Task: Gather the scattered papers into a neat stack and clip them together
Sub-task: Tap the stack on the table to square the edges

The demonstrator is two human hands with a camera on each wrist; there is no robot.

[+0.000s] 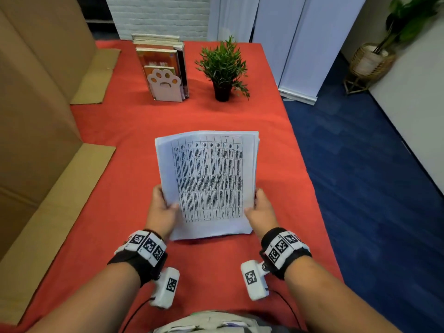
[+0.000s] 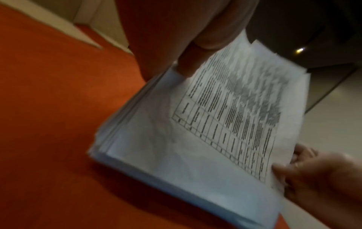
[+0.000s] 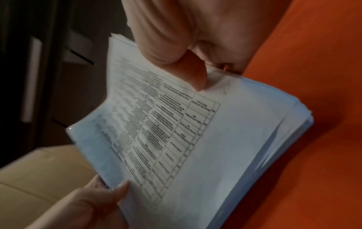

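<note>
A stack of white papers (image 1: 209, 183) with a printed table on the top sheet is held tilted over the red tablecloth, its lower edge down near the cloth. My left hand (image 1: 162, 207) grips its left edge, thumb on top (image 2: 188, 65). My right hand (image 1: 260, 210) grips the right edge, thumb on the top sheet (image 3: 194, 72). The stack (image 2: 205, 131) is several sheets thick, edges slightly uneven (image 3: 195, 139). No clip shows in any view.
The red-covered table (image 1: 125, 131) carries a bookend with books (image 1: 165, 70) and a small potted plant (image 1: 223, 68) at the back. Cardboard boxes (image 1: 36, 116) stand along the left. The table's right edge drops to blue carpet (image 1: 360, 164).
</note>
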